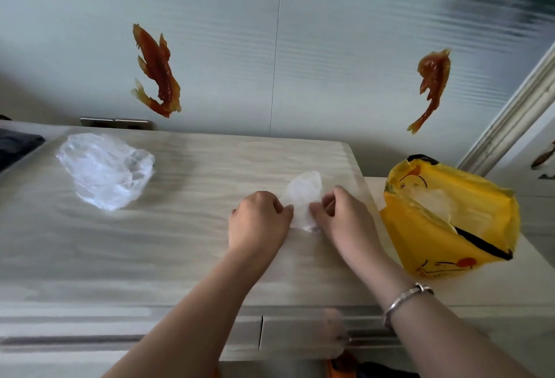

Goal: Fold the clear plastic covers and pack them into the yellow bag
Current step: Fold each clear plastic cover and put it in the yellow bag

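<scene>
Both forearms reach over the near edge of a pale wood-grain cabinet top [180, 242], the right wrist wearing a silver bangle [405, 296]. Left hand [259, 221] and right hand [342, 215], fingers curled, pinch a small folded cover [303, 197] lying flat near the right edge. Another cover [105, 169] sits crumpled toward the far left corner. Just past the right edge, on a lower surface, stands the open yellow bag [435, 236], clear plastic inside. Two orange fish decals [157, 71] mark the grey tiled wall [330, 47] behind.
</scene>
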Action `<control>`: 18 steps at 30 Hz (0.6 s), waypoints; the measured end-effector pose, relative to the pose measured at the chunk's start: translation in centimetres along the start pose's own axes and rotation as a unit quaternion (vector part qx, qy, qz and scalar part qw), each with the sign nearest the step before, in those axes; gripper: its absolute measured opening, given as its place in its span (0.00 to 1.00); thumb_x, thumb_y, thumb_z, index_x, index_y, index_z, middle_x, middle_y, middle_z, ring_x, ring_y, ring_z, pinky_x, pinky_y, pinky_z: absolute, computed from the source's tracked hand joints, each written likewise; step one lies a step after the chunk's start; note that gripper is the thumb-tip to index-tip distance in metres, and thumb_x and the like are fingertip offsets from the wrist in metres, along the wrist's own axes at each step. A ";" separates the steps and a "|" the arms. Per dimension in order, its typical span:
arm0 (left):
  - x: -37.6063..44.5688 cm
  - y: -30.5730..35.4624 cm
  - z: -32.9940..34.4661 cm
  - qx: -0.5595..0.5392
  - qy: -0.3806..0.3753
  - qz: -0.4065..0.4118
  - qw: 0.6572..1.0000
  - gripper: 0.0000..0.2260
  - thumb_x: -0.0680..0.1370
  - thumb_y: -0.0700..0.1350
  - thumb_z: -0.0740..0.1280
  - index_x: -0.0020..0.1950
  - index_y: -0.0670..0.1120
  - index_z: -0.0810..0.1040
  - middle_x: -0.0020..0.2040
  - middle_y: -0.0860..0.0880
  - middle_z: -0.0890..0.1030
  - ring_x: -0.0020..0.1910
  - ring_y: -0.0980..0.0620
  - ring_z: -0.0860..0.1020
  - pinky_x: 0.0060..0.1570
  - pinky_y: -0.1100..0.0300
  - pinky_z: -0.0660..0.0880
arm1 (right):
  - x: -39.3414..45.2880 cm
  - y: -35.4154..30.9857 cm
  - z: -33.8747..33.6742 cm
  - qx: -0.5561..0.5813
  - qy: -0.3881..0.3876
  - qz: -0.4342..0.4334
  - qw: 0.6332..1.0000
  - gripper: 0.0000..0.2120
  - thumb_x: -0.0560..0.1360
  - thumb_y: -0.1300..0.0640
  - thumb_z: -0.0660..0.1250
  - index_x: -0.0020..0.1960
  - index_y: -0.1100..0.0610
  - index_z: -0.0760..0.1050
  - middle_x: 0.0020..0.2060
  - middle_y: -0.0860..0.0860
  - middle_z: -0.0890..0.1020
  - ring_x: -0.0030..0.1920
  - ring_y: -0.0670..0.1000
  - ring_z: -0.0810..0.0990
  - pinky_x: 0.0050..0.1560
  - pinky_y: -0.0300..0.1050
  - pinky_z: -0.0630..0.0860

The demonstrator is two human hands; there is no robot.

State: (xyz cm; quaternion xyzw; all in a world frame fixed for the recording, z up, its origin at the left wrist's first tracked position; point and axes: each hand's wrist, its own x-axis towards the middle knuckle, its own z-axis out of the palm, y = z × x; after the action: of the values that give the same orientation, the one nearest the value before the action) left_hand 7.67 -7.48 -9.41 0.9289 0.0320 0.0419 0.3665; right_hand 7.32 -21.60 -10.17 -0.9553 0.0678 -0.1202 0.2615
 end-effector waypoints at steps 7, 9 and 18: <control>0.0 0.1 0.2 0.016 0.036 0.025 0.999 0.06 0.74 0.46 0.66 0.48 0.49 0.71 0.45 0.50 0.80 0.49 0.46 0.76 0.51 0.54 0.71 | 0.8 -0.4 0.7 0.004 0.031 -0.161 0.986 0.08 0.70 0.67 0.67 0.43 0.55 0.73 0.40 0.48 0.74 0.46 0.52 0.74 0.45 0.46 0.72; 0.1 0.1 0.2 0.012 0.026 0.020 0.999 0.06 0.74 0.45 0.66 0.48 0.49 0.71 0.45 0.51 0.79 0.49 0.47 0.76 0.52 0.55 0.70 | 0.9 -0.2 0.6 0.001 0.002 -0.183 0.983 0.07 0.72 0.66 0.66 0.43 0.54 0.78 0.44 0.48 0.76 0.49 0.50 0.74 0.51 0.46 0.73; 0.5 -0.3 -1.3 -0.041 0.020 0.028 0.999 0.10 0.72 0.36 0.60 0.48 0.49 0.72 0.48 0.52 0.78 0.51 0.46 0.74 0.54 0.49 0.71 | -0.2 0.7 -1.9 0.005 -0.184 -0.196 0.963 0.20 0.70 0.52 0.68 0.61 0.47 0.71 0.58 0.39 0.71 0.62 0.42 0.67 0.65 0.42 0.66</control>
State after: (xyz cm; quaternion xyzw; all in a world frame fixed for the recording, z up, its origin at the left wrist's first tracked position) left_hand 8.07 -6.33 -8.59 0.9125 0.0118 0.0724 0.4025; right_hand 6.60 -23.10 -8.96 -0.9541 -0.1711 0.0085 0.2457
